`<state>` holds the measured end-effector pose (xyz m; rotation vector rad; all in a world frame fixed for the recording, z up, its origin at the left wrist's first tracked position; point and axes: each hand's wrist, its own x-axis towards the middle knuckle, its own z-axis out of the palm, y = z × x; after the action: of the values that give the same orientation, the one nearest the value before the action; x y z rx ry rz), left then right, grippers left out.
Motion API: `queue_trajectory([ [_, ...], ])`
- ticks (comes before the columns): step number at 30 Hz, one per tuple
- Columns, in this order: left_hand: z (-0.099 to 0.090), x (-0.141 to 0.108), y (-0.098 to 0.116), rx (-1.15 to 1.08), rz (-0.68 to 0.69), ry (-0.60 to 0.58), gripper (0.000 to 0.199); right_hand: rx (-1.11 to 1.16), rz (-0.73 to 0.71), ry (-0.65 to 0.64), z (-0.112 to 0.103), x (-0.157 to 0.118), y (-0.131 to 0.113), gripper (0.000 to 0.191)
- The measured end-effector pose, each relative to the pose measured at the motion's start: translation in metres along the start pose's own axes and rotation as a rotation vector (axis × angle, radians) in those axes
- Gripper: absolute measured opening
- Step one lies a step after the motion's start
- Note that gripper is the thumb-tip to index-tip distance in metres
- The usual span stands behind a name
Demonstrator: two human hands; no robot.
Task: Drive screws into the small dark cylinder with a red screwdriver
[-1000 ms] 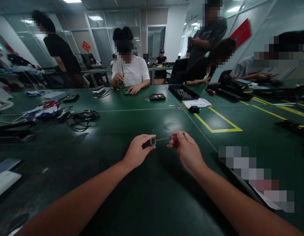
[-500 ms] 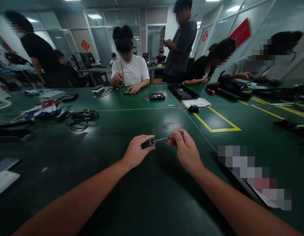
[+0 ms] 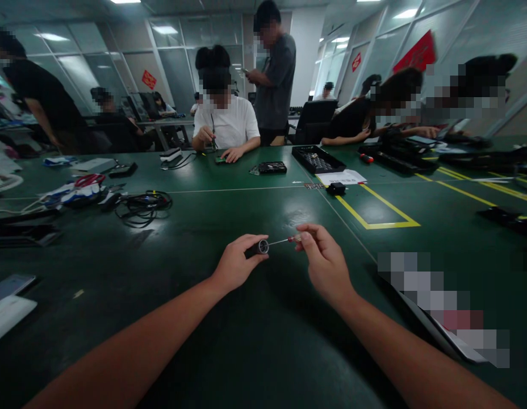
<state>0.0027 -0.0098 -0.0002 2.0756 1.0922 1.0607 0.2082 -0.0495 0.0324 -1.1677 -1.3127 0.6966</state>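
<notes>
My left hand (image 3: 240, 260) is closed around a small dark cylinder (image 3: 262, 246), its round, silvery-rimmed open end facing right. Between the fingertips of my right hand (image 3: 325, 255) is the red and clear handle of a thin screwdriver (image 3: 294, 238). Its slim metal shaft points left and its tip reaches the cylinder's open end. How far the tip goes inside, I cannot tell. Both hands are held above the green table (image 3: 263, 341).
Black cables (image 3: 146, 205) and a bundle with red and white parts (image 3: 87, 190) lie to the left. A black tray of small parts (image 3: 317, 159) is farther back. Yellow tape (image 3: 391, 226) marks the right. Across the table a person in white (image 3: 229, 125) works on a green board.
The fingers of my right hand have shifted on the screwdriver, and more of its red collar shows. My left hand stays in place. The standing person behind has moved left.
</notes>
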Motion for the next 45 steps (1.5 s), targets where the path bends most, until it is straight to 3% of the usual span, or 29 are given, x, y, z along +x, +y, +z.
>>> queue_trajectory([
  [6, 0.002, 0.001, -0.003, 0.007, 0.009, -0.008, 0.043, -0.133, 0.043, -0.029, -0.002, 0.001, 0.001, 0.041],
  [12, 0.002, 0.0, -0.005, 0.019, 0.01, 0.003, 0.044, -0.028, 0.026, -0.025, -0.001, 0.001, 0.003, 0.032],
  [18, 0.001, 0.001, -0.003, 0.029, 0.0, -0.003, 0.043, -0.164, 0.054, -0.046, -0.002, 0.003, 0.006, 0.041],
  [23, 0.001, 0.001, -0.002, 0.018, 0.001, 0.007, 0.043, -0.018, 0.031, -0.028, 0.0, 0.003, 0.01, 0.031],
  [29, 0.002, 0.001, -0.004, 0.007, -0.005, 0.003, 0.043, -0.144, 0.065, -0.056, -0.001, 0.004, 0.008, 0.039],
  [34, 0.002, 0.002, -0.002, 0.018, -0.012, 0.014, 0.043, 0.041, 0.028, -0.036, 0.001, 0.003, 0.011, 0.029],
  [38, 0.002, 0.002, 0.001, 0.023, -0.019, 0.022, 0.043, 0.034, 0.042, -0.035, 0.005, 0.001, 0.012, 0.028],
  [42, 0.001, 0.003, 0.002, 0.068, 0.035, 0.026, 0.043, 0.237, 0.194, 0.037, 0.004, 0.008, 0.016, 0.027],
  [45, -0.004, 0.004, 0.0, 0.135, 0.088, 0.002, 0.043, 0.564, 0.507, 0.009, 0.001, 0.017, 0.021, 0.028],
])
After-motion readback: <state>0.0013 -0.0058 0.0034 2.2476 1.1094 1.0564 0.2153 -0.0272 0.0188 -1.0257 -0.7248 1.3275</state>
